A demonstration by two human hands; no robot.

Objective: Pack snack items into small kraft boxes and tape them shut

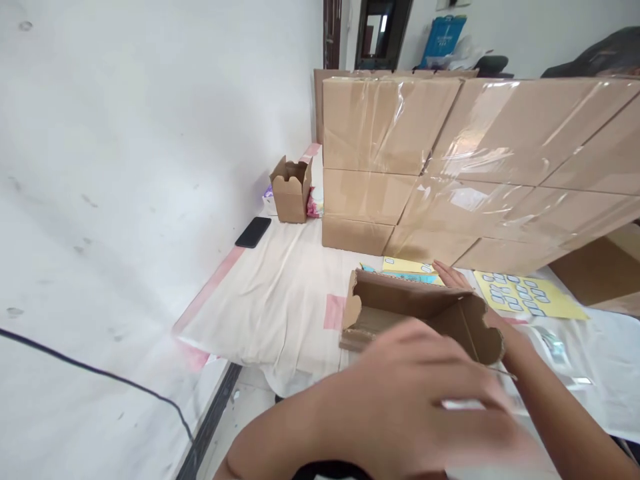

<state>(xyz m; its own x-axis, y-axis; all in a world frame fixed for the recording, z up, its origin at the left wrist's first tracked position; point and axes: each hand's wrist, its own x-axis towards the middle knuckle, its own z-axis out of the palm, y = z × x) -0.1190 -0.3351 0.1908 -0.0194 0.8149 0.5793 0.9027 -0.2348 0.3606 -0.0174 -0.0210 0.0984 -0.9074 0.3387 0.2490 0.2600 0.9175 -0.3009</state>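
A cardboard box (415, 297) with an open top and wavy-cut edges lies on the cloth-covered table in front of me. My left hand (425, 387) crosses over its near side, smeared by motion. Its fingers stretch to the right with a gap between them, and I see nothing held in them. My right hand (450, 275) reaches around the box's far side, fingers straight, mostly hidden behind the box wall. Nearest to those fingers are a yellow sheet (403, 265) and a light-blue printed piece (373, 270), partly covered by the box.
A wall of taped cardboard boxes (390, 147) stands behind. At the left are a small open carton (291, 200) and a black phone (253, 232). To the right lie a yellow sticker sheet (530, 293) and a clear plastic item (555, 347). A white wall (125, 167) borders the left.
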